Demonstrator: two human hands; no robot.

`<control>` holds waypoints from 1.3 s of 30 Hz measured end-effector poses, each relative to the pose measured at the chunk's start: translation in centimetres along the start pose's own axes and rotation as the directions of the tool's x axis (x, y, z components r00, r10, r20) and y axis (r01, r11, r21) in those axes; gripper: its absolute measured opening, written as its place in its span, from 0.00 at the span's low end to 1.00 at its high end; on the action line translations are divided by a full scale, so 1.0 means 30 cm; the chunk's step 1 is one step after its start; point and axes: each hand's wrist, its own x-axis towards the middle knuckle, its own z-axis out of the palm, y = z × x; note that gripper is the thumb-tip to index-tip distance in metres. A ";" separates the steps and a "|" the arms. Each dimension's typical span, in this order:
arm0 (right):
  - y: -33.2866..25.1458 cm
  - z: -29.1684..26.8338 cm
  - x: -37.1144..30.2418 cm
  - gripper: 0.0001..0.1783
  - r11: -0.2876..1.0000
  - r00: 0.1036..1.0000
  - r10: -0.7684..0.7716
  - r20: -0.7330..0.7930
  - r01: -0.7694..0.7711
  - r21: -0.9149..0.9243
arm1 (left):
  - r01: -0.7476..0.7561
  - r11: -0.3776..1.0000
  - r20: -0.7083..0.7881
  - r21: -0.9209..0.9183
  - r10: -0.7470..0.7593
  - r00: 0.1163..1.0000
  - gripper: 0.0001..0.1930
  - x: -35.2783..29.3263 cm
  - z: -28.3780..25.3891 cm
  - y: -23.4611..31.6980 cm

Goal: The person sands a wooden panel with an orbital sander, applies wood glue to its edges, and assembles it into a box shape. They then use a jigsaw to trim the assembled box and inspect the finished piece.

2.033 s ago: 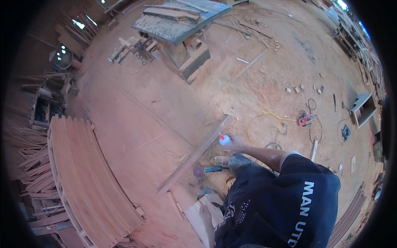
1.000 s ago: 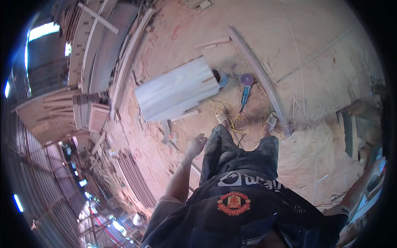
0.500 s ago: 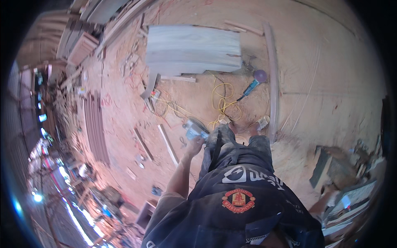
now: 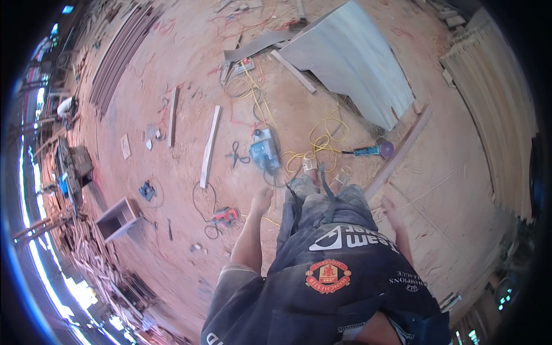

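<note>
My left hand (image 4: 262, 200) hangs low beside my left leg with nothing in it, its fingers loose. Just beyond it, apart from the hand, a blue corded power tool (image 4: 264, 152) rests on the dusty floor. My right hand (image 4: 393, 211) is out past my right hip, smeared by motion, so its fingers are unclear; nothing shows in it. A teal angle grinder (image 4: 368, 151) with a round purple disc lies ahead of my feet, near a long wooden batten (image 4: 399, 150). Loops of yellow cord (image 4: 326, 144) spread between the two tools.
A large grey sheet (image 4: 351, 63) lies ahead to the right. To my left are a red power tool (image 4: 226, 215), a loose wooden strip (image 4: 211, 146) and an open wooden box (image 4: 118, 219). Long boards are stacked at far left (image 4: 122, 57) and far right (image 4: 489, 115).
My view has swung to the right, so the floor things sit turned. My left hand, which overlapped the blue tool, is now apart from it. My right hand has come closer to my hip.
</note>
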 end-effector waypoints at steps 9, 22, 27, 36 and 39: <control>-0.219 -0.325 0.470 0.35 0.997 0.980 0.019 -0.198 -0.003 0.078 | 0.232 0.963 -0.100 -0.134 -0.246 0.964 0.32 -0.251 0.293 -0.208; -0.372 0.123 0.478 0.23 0.951 0.987 0.067 0.143 -0.020 -0.308 | 0.230 0.807 -0.107 -0.544 -0.339 0.935 0.26 -0.453 0.353 -0.240; -0.462 0.264 0.511 0.25 0.945 0.976 -0.145 0.160 0.185 -0.270 | 0.301 0.566 0.070 -0.768 -0.393 0.917 0.23 -0.395 0.209 -0.364; -0.317 0.699 0.402 0.26 0.954 0.921 -0.185 -0.342 0.085 -0.286 | 0.176 0.956 0.071 -0.232 -0.164 0.984 0.21 -0.001 -0.294 -0.747; -0.287 1.054 0.288 0.27 0.948 0.967 -0.160 -0.199 0.095 -0.303 | 0.102 0.987 0.059 -0.122 -0.095 0.994 0.20 0.125 -0.509 -0.950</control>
